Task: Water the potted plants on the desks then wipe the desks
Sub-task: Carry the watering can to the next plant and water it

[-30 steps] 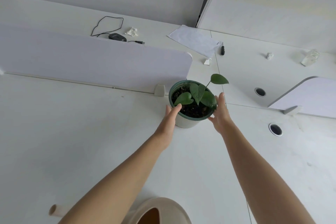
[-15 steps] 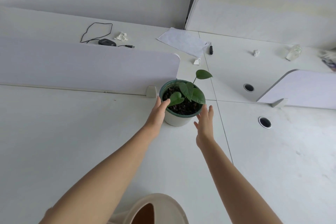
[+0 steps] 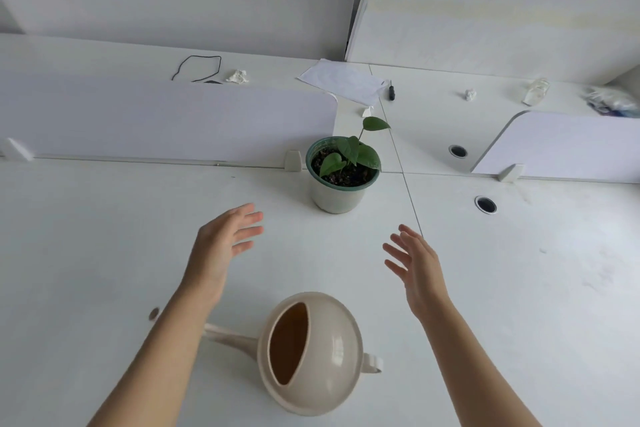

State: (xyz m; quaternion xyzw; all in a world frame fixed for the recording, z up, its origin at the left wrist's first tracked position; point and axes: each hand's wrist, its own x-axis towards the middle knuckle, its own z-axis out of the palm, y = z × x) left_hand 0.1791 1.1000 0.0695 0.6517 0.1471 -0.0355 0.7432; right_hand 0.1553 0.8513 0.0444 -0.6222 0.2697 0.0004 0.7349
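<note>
A small green-leaved plant in a pale pot with a green rim (image 3: 337,196) stands on the white desk (image 3: 104,253), close to the end of the low divider. My left hand (image 3: 221,243) hovers open, below and left of the pot, touching nothing. My right hand (image 3: 417,265) is open too, below and right of the pot. Between my forearms, near the front, a beige watering can (image 3: 329,354) sits on the desk with its spout pointing left and its handle to the right.
A low white divider (image 3: 166,121) runs behind the pot, another (image 3: 568,146) at right. Beyond lie a sheet of paper (image 3: 341,80), a black cable (image 3: 199,68), crumpled tissues (image 3: 237,76), a clear bottle (image 3: 535,90). Two cable holes (image 3: 485,204) sit at right.
Both hands have let go of the pot and pulled back toward me, fingers spread. The pot stays by the divider. The view tilted down, showing more of the watering can.
</note>
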